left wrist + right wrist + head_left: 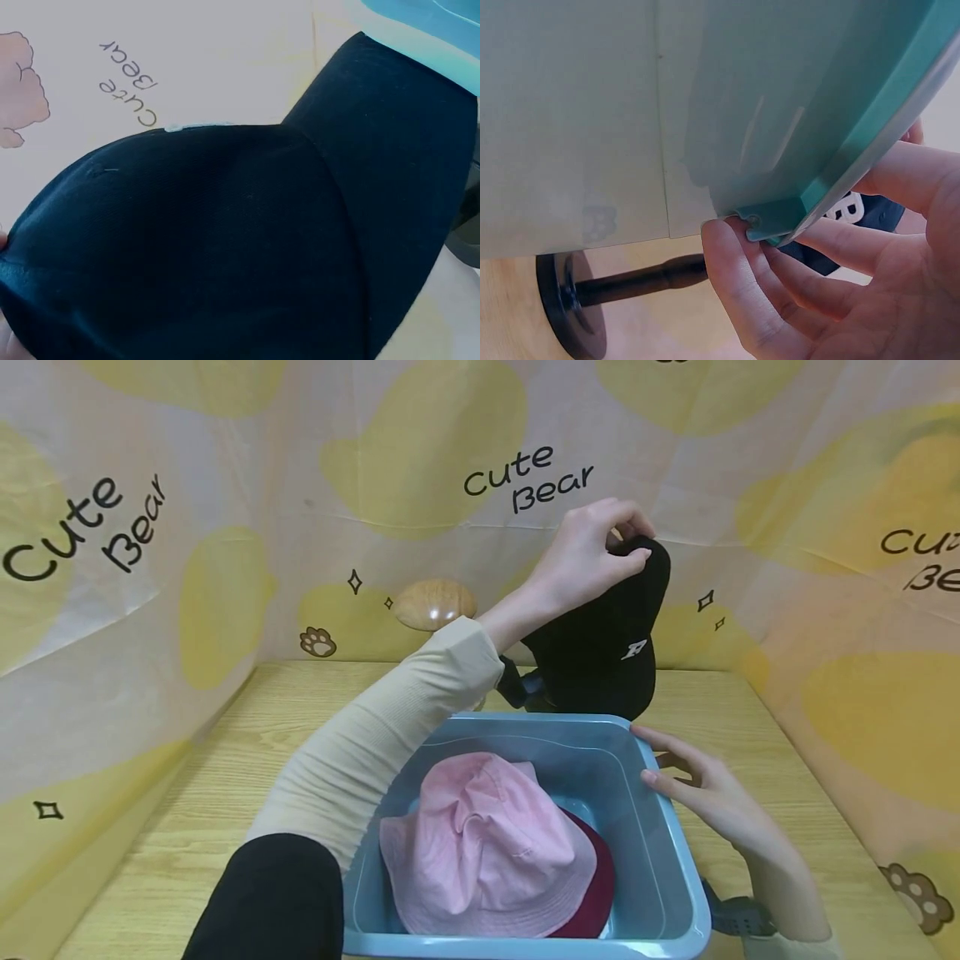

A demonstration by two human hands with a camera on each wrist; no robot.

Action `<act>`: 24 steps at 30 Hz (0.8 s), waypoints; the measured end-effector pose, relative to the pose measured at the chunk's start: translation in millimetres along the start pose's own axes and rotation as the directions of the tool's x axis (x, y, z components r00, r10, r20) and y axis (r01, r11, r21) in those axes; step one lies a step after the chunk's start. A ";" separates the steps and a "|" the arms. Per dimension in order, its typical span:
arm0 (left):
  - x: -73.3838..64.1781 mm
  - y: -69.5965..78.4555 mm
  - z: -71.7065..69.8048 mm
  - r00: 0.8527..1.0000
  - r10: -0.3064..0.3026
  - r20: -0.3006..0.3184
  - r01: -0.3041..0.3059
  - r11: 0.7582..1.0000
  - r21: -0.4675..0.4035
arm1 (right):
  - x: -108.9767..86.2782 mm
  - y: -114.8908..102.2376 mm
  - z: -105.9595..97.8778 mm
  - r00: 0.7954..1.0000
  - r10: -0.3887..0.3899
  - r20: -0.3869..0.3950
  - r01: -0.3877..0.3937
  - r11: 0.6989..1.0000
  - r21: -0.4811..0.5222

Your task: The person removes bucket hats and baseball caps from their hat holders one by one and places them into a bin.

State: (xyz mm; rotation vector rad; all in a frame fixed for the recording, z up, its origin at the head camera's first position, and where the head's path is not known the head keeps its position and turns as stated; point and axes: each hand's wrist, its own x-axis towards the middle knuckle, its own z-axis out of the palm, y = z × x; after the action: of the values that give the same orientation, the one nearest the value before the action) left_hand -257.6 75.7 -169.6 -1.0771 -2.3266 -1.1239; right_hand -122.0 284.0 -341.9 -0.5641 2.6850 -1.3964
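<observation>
In the head view my left hand (592,556) pinches the crown of a black bucket hat (600,652) between thumb and fingers. The hat hangs just behind the far rim of a blue basin (667,860), a white letter on its side. In the left wrist view, the black bucket hat (225,225) fills most of the frame. My right hand (701,781) grips the basin's far right corner, its fingers around the rim in the right wrist view. Inside the basin, a pink bucket hat (487,843) lies over a dark red hat (600,877).
A rounded wooden knob (435,604) stands behind my left forearm, its lower part mostly hidden. A black stand with a round base (570,304) shows under the basin's edge in the right wrist view. Printed cloth (300,468) walls the wooden table (202,777) at back and sides.
</observation>
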 end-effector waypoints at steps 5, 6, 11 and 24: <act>-1.8 3.0 -3.3 1.000 0.007 -0.001 -0.007 1.000 0.010 | -0.5 0.3 0.0 1.000 0.000 -0.002 0.000 1.000 -0.003; -2.0 3.3 -4.0 1.000 0.005 -0.003 -0.005 1.000 0.015 | -0.6 0.3 0.1 1.000 0.001 -0.004 -0.001 1.000 -0.005; -2.4 5.1 -8.7 1.000 0.007 -0.020 -0.006 0.999 0.034 | -0.9 0.1 0.1 1.000 0.002 -0.007 -0.002 1.000 -0.010; -4.7 12.4 -19.0 0.995 0.045 -0.087 -0.035 0.993 0.110 | -1.1 0.3 -1.2 1.000 -0.015 -0.003 0.015 1.000 -0.011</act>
State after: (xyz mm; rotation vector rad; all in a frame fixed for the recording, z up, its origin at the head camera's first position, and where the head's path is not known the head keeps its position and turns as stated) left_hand -245.6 63.6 -153.9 -1.0083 -2.2586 -0.9980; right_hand -121.2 285.4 -341.6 -0.5843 2.6981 -1.3877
